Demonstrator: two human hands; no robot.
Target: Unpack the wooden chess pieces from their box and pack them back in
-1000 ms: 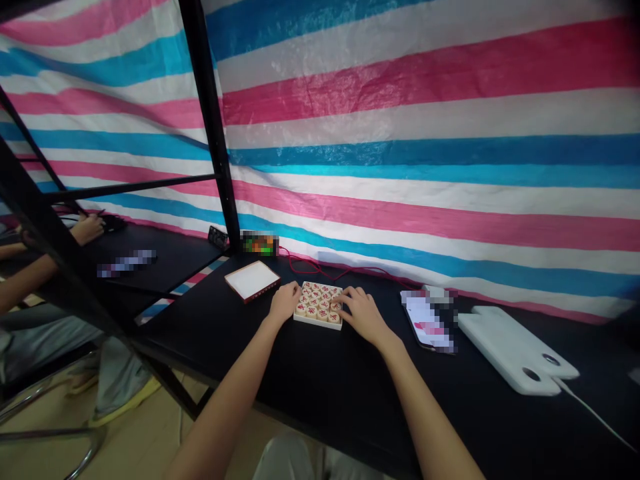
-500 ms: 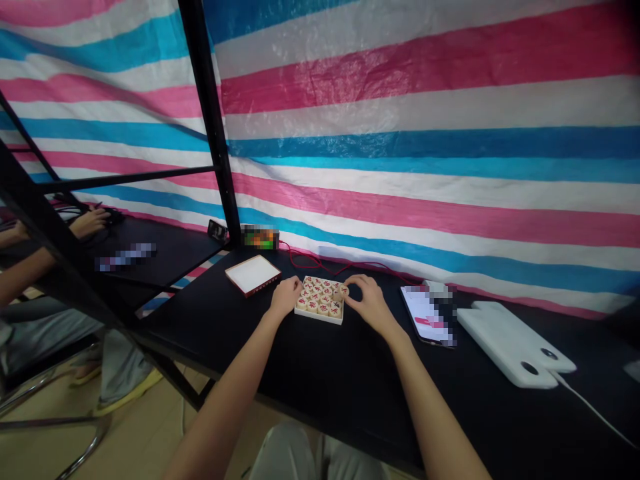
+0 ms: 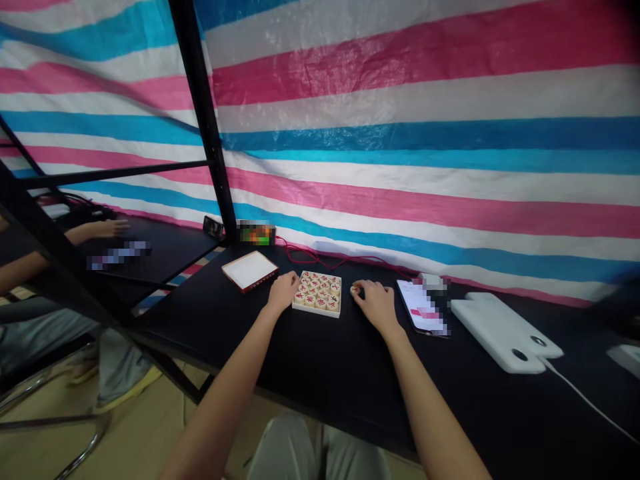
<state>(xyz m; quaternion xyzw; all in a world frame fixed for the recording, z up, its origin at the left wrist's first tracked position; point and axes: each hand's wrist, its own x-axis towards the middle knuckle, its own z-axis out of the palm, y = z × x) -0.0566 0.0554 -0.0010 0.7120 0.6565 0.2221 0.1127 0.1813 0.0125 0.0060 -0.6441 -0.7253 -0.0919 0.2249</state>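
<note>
A shallow white box (image 3: 316, 311) holds rows of round xiangqi pieces (image 3: 314, 291) with red characters, one marked in black. My left hand (image 3: 283, 292) is at the box's left side, fingers curled against its edge. To the right of the box, my right hand (image 3: 377, 303) is low over the black table, thumb and fingers closed around one xiangqi piece (image 3: 355, 291). That piece is partly hidden by the fingers. Left of my left hand lies the box lid (image 3: 251, 271), its white inside facing up.
A phone (image 3: 421, 308) and a white twin-lobed device (image 3: 505, 333) with a cable lie to the right. Behind are a red cable (image 3: 300, 259) and a small display (image 3: 256, 233). A black frame post (image 3: 203, 100) stands at left; beyond it is another person's hand (image 3: 105, 229).
My right hand has lifted a xiangqi piece out of the box's right side and carried it right, down to the table. My left hand stays by the box.
</note>
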